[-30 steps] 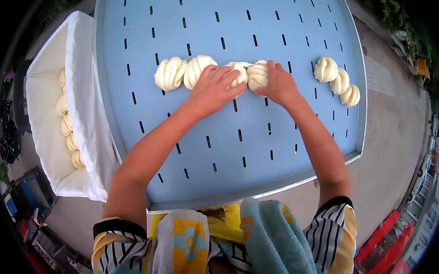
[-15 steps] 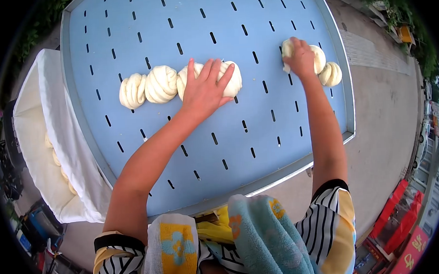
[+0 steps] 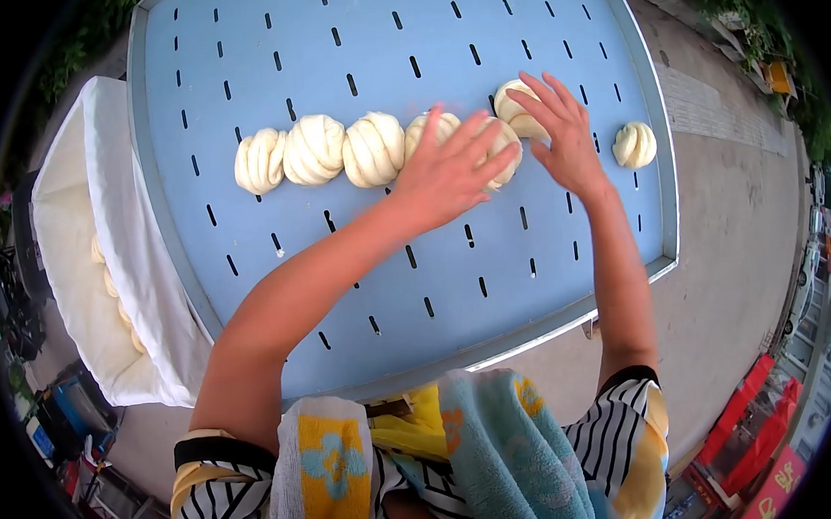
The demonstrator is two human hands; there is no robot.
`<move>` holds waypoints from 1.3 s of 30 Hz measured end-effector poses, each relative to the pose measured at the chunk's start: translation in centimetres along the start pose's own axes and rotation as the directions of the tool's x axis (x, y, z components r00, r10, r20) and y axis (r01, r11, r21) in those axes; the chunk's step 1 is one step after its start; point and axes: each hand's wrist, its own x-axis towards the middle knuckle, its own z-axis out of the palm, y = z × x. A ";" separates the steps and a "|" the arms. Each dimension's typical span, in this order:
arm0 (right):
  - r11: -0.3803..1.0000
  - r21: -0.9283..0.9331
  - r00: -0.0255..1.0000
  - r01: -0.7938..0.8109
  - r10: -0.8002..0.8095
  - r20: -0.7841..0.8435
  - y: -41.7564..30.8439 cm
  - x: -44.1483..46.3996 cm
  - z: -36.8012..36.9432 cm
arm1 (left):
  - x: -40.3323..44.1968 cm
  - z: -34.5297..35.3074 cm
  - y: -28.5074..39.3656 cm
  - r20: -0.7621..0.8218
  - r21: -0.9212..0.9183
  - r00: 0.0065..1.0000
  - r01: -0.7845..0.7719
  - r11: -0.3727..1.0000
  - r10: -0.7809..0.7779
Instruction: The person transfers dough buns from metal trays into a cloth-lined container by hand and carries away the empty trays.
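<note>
Twisted dough buns lie in a row across a pale blue slotted tray [image 3: 378, 252]. My left hand [image 3: 440, 180] is spread and slightly blurred over the row's right part, partly covering a bun [image 3: 431, 129] and another bun [image 3: 502, 154]. At the row's right end, my right hand [image 3: 570, 146] has its fingers apart beside a bun [image 3: 518, 107]; whether they touch it is hard to tell. Left of my hands sit three uncovered buns, the nearest being a rounded bun [image 3: 374, 150]. One bun [image 3: 634, 145] stands alone near the tray's right rim.
A white cloth-lined container [image 3: 90, 339] with several dough pieces [image 3: 110, 282] stands against the tray's left side. The tray's raised metal rim [image 3: 667, 184] borders the work surface. A towel [image 3: 516, 441] hangs in front of my chest.
My left hand has slid right along the row. My right hand has moved slightly lower, its fingers now apart; buns from the right now sit beside the row, leaving one bun alone.
</note>
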 end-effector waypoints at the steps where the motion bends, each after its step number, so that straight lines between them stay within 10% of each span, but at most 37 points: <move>1: 0.973 -0.223 0.996 0.060 -0.043 0.081 1.2 0.4 0.2 | 1.1 0.8 0.7 0.002 -0.013 0.996 -0.091 0.996 0.091; 2: 0.891 -0.434 0.984 0.133 -0.066 0.166 2.4 0.8 0.2 | 2.0 1.9 1.2 0.123 0.009 0.991 -0.055 0.998 0.054; 6: 0.869 -0.235 0.861 -0.435 0.478 0.175 4.4 0.4 0.4 | 2.0 4.5 0.3 0.110 0.012 0.992 -0.068 0.998 0.066; 9: 0.783 -0.485 0.863 -0.389 0.494 0.104 2.1 -1.7 -1.1 | 2.0 1.4 -1.1 0.080 -0.047 0.995 -0.051 0.998 0.055; 13: 0.997 -0.009 0.993 0.071 -0.070 0.093 -3.2 -1.4 -0.4 | -6.7 -6.6 -7.5 0.066 -0.033 0.971 0.232 0.972 -0.229; 15: 0.995 0.045 0.990 0.085 -0.090 0.113 -4.5 -0.2 2.9 | -11.5 -7.5 -11.4 0.060 0.112 0.911 0.399 0.910 -0.407; 26: 0.963 0.049 0.949 0.265 -0.270 0.162 -10.0 7.7 6.6 | -12.0 -4.3 -14.3 0.164 0.093 0.966 0.186 0.978 -0.199; 33: 0.888 0.439 0.986 -0.135 0.077 0.147 -15.6 4.8 7.1 | -12.8 -4.4 -16.8 0.043 -0.146 0.999 -0.014 0.989 0.021; 39: 0.772 0.598 0.974 -0.216 0.214 0.075 -28.3 4.1 0.1 | -17.0 -18.8 -18.4 -0.071 -0.154 0.979 -0.200 0.968 0.191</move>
